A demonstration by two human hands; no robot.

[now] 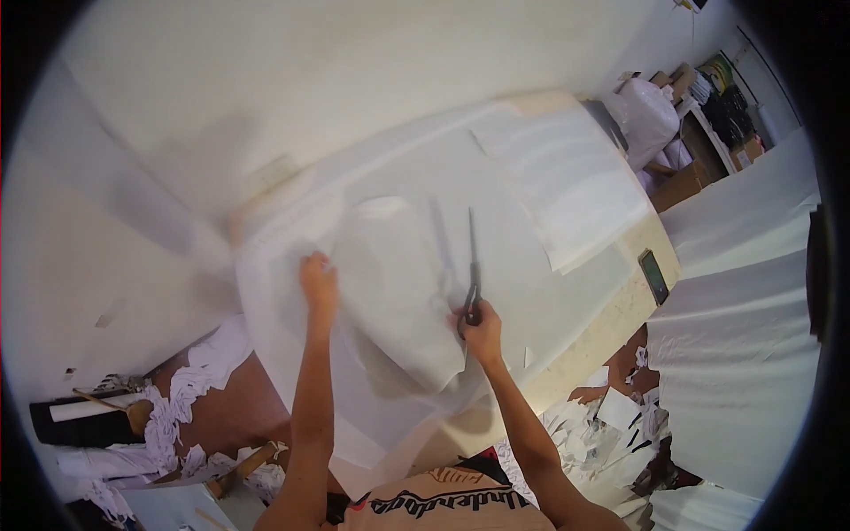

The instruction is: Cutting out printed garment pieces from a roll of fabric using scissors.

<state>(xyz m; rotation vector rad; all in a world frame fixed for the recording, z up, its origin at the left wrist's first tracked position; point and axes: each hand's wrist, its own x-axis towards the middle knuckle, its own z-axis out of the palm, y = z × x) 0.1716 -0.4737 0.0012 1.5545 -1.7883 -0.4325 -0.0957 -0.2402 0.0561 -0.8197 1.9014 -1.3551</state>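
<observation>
My left hand is at the left side of the work table, fingers curled at the edge of a thin white sheet, which seems gripped. My right hand holds black-handled scissors by the handles, blades together and pointing toward the far side, over the right part of that sheet. Under it lies a larger translucent pale sheet. Another stack of white sheets lies at the table's far right. The shadow of the scissors falls on the sheets.
A phone lies on the table's right edge. Shelving with wrapped rolls and boxes stands at back right. White scraps litter the floor on both sides. A wall borders the far side; white fabric hangs at right.
</observation>
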